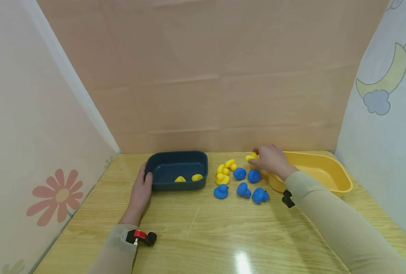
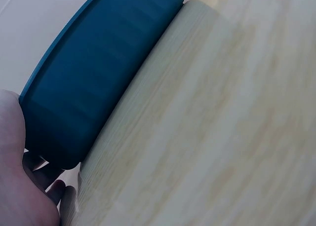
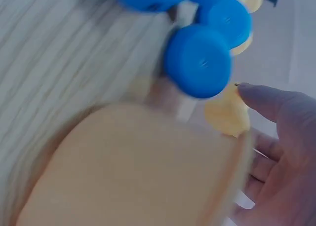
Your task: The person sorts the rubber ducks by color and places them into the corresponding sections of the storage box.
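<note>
My left hand (image 1: 144,179) grips the left end of a dark blue bin (image 1: 175,154), thumb on its near corner; the left wrist view shows the palm (image 2: 19,186) against the bin's wall (image 2: 98,78). Two yellow ducks (image 1: 188,178) lie inside it. My right hand (image 1: 255,156) pinches a small yellow duck (image 1: 251,156) on the table, just left of a yellow tub (image 1: 326,167). In the right wrist view that duck (image 3: 227,115) sits between thumb and fingers (image 3: 261,157), above the tub's rim (image 3: 128,167).
Three yellow ducks (image 1: 223,171) and several blue ducks (image 1: 244,184) lie loose on the wooden table (image 1: 203,236) between bin and tub; blue ducks (image 3: 197,60) crowd close by my right hand. Paper walls close in the back and both sides.
</note>
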A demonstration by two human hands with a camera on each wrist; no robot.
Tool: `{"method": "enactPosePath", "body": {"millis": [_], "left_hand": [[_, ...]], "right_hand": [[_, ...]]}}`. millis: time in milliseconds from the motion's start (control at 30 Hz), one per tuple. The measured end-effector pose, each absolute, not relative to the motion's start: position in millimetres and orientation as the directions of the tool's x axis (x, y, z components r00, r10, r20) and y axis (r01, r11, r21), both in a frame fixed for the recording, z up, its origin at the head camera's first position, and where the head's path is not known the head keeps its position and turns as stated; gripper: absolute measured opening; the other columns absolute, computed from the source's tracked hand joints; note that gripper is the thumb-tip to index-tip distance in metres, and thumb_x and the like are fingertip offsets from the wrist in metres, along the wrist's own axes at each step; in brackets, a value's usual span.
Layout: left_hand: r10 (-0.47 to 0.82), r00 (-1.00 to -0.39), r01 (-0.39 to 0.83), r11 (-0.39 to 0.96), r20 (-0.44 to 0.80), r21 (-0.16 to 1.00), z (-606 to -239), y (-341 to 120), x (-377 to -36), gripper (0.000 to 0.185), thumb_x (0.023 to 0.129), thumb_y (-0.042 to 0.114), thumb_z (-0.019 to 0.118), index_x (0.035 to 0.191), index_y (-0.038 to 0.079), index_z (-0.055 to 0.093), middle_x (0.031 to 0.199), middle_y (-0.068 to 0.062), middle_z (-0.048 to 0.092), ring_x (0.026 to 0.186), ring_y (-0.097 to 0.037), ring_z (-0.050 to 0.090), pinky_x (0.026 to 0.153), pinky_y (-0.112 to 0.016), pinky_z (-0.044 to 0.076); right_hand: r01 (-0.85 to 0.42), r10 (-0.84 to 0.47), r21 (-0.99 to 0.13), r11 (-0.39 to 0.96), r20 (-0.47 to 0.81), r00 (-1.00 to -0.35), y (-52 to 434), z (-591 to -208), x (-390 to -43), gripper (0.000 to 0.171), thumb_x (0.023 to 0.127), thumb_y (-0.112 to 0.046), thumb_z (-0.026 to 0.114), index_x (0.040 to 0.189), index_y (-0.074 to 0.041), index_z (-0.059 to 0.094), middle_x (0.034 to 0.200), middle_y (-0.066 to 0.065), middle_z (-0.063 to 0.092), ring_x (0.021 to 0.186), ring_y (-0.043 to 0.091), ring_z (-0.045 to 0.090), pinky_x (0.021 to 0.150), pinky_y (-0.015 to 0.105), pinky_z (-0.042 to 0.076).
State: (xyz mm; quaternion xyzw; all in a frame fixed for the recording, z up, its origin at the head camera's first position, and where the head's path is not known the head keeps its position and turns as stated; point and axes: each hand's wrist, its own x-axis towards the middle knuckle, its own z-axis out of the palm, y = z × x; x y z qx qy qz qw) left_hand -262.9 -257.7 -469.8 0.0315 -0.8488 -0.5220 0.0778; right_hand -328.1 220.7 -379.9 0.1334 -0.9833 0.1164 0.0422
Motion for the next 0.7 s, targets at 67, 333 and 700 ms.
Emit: {"method": "enactPosePath", "body": {"millis": [67,333,700], "left_hand": [[-0.135,-0.986,0.027,0.457,0.099,0.889,-469,-258,-263,0.067,0.12,0.039,0.035,0.18,0.024,0.008,0.184,-0.009,0.012,0.169,-0.036,0.012,0.134,-0.059,0.015],[-0.143,-0.984,0.028,0.466,0.107,0.884,-467,-256,-263,0.067,0.12,0.037,0.035,0.18,0.021,0.011,0.184,-0.011,0.014,0.168,-0.037,0.013,0.135,-0.058,0.015],[-0.139,-0.984,0.036,0.461,0.112,0.887,-468,-252,-264,0.066,0.121,0.037,0.035,0.18,0.02,0.011,0.184,-0.01,0.014,0.169,-0.036,0.013,0.135,-0.058,0.015]], "right_hand": [[-0.274,-0.245,-0.247,0.93,0.14,-0.959,214,-376,-329,0.053,0.102,-0.041,0.079,0.13,0.003,0.073,0.124,0.02,0.076,0.112,0.042,0.067,0.11,0.062,0.047],[-0.319,-0.245,-0.382,0.867,0.231,-0.942,176,-372,-323,0.051,0.103,-0.045,0.077,0.131,-0.002,0.072,0.129,0.019,0.076,0.115,0.043,0.067,0.103,0.06,0.052],[-0.359,-0.262,-0.555,0.75,0.248,-0.933,117,-375,-304,0.052,0.103,-0.044,0.079,0.138,-0.007,0.07,0.138,0.013,0.072,0.129,0.04,0.065,0.106,0.059,0.054]]}}
